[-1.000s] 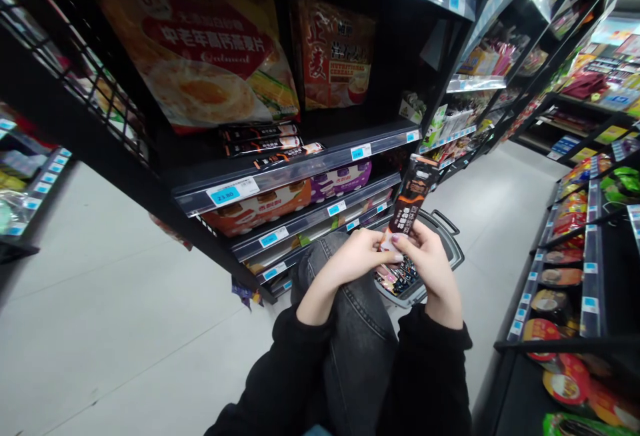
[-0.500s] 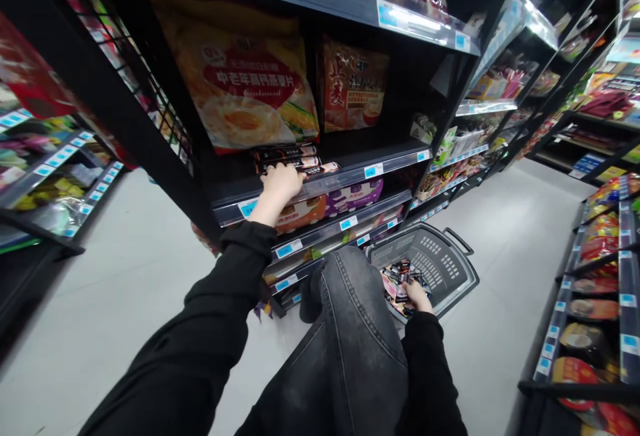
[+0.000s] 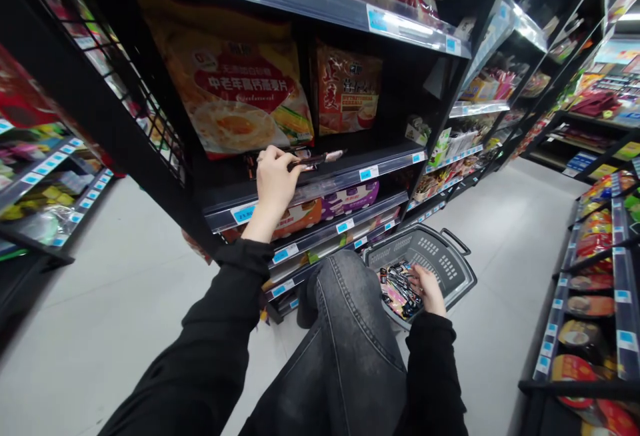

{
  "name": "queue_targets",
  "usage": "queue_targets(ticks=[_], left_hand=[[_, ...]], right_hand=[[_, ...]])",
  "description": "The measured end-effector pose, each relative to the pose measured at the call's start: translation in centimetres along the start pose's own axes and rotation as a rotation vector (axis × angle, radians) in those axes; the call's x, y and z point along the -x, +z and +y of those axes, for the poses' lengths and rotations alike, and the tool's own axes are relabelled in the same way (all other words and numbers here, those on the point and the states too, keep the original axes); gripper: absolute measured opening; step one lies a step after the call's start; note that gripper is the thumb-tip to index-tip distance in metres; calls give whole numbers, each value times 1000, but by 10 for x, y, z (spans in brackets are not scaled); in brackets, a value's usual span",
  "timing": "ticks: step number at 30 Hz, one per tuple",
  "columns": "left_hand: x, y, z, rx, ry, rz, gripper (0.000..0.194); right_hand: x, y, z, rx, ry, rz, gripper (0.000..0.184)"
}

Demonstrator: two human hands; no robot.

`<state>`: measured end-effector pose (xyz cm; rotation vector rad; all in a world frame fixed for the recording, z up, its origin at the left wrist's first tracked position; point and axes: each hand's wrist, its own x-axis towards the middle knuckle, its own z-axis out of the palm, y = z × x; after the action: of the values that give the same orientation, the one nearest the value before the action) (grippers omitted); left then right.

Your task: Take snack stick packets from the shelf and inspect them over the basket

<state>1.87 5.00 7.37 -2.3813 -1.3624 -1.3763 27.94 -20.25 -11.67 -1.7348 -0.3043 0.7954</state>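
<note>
At the shelf's front edge, my left hand (image 3: 276,179) pinches a dark stick packet (image 3: 320,159) that points to the right. More dark packets lie behind my fingers, partly hidden, in front of a large oatmeal bag (image 3: 240,99). Down to the right, my right hand (image 3: 426,287) is over the grey shopping basket (image 3: 450,243), fingers apart and with nothing visible in them. Beside those fingers, several small dark and pink packets (image 3: 397,289) are heaped in the basket.
A smaller cereal bag (image 3: 347,89) stands right of the oatmeal bag. Below are purple multipacks (image 3: 350,199) on a lower shelf. My bent knee (image 3: 345,283) is between the shelves and the basket. Another stocked shelf (image 3: 590,303) runs along the right of the aisle.
My left hand has raised a stick packet slightly off the shelf. My right hand has let go of a dark packet in the basket, opened and shifted a little to the right.
</note>
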Motion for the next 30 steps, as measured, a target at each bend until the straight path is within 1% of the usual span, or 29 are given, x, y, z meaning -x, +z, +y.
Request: queue_targets(ticks=[1, 3, 5, 6, 7, 8, 9, 10, 12, 14, 15, 16, 17, 19, 20, 21, 23, 25, 27, 30], left_hand=[[7, -3, 7, 59, 49, 86, 21], [24, -10, 23, 166, 156, 239, 19], [43, -17, 43, 240, 328, 392, 12], [54, -21, 53, 269, 435, 454, 9], [64, -25, 64, 300, 543, 504, 11], [75, -28, 75, 339, 641, 548, 16], [86, -32, 86, 369, 687, 567, 21], [97, -35, 95, 392, 712, 565, 24], [114, -42, 111, 438, 705, 544, 26], [124, -51, 120, 491, 653, 480, 24], [126, -56, 121, 519, 627, 398, 22], [127, -61, 121, 539, 609, 265, 21], [126, -66, 120, 549, 595, 98, 23], [124, -73, 117, 551, 560, -232, 31], [123, -74, 117, 552, 534, -345, 33], [123, -74, 117, 564, 509, -415, 33], [125, -68, 121, 652, 492, -485, 31], [129, -58, 128, 794, 501, -516, 30], [134, -49, 136, 920, 519, -484, 27], [140, -40, 144, 956, 591, -384, 17]], right_hand=[[5, -2, -12, -64, -8, -18, 27], [21, -7, -40, -191, -70, -78, 33], [47, -10, -68, -303, -172, -163, 44], [62, -11, -81, -417, -269, -269, 50], [78, -11, -93, -504, -347, -360, 57], [94, -11, -103, -554, -412, -437, 64], [109, -11, -111, -578, -465, -491, 70], [122, -11, -116, -588, -504, -508, 73], [139, -12, -122, -576, -546, -431, 64], [147, -16, -122, -520, -563, -301, 47], [148, -19, -121, -485, -572, -246, 39], [148, -22, -120, -452, -586, -203, 32], [147, -25, -118, -416, -605, -173, 27], [145, -30, -115, -319, -648, -138, 25], [144, -31, -114, -255, -662, -140, 26], [144, -32, -114, -188, -670, -158, 28], [146, -31, -114, -80, -679, -215, 28], [148, -30, -115, -23, -691, -248, 25], [151, -31, -116, 13, -706, -243, 24], [154, -39, -115, 19, -700, -283, 27]])
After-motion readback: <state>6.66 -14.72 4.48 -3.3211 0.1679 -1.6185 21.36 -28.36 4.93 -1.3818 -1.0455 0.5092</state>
